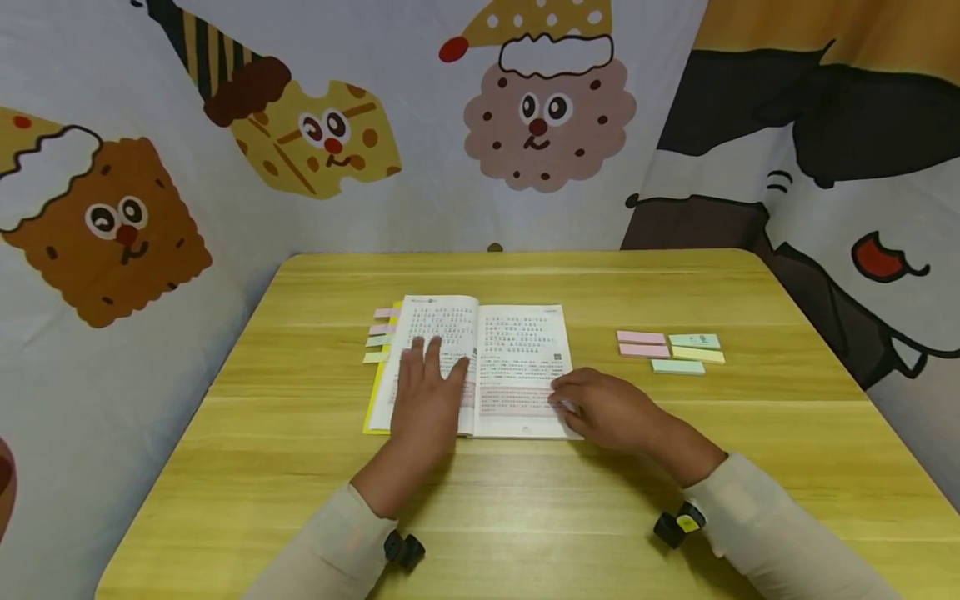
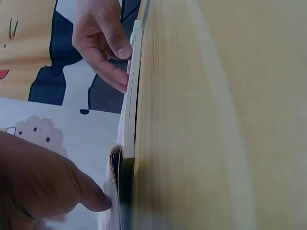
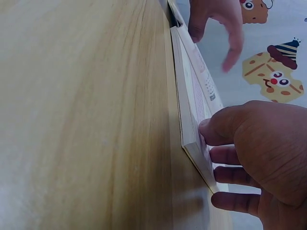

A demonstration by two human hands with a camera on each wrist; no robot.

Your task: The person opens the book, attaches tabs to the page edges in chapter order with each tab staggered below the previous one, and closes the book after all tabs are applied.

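An open book (image 1: 521,350) with printed pages and a yellow cover edge lies flat on the table. My left hand (image 1: 429,392) rests on its left page with fingers spread. The right hand (image 1: 607,408) is at the lower right edge of the right page. In the right wrist view, the thumb (image 3: 218,127) touches that page near its corner, and the other fingers lie loosely against the page and its edge. No page is visibly lifted there. Pink, green and yellow sticky tabs (image 1: 380,342) stick out from the book's left side.
Several pads of sticky tabs in pink (image 1: 643,351), green (image 1: 678,367) and yellow (image 1: 698,355) lie right of the book. The wooden table (image 1: 300,500) meets a cartoon-printed cloth (image 1: 435,217) at its back edge.
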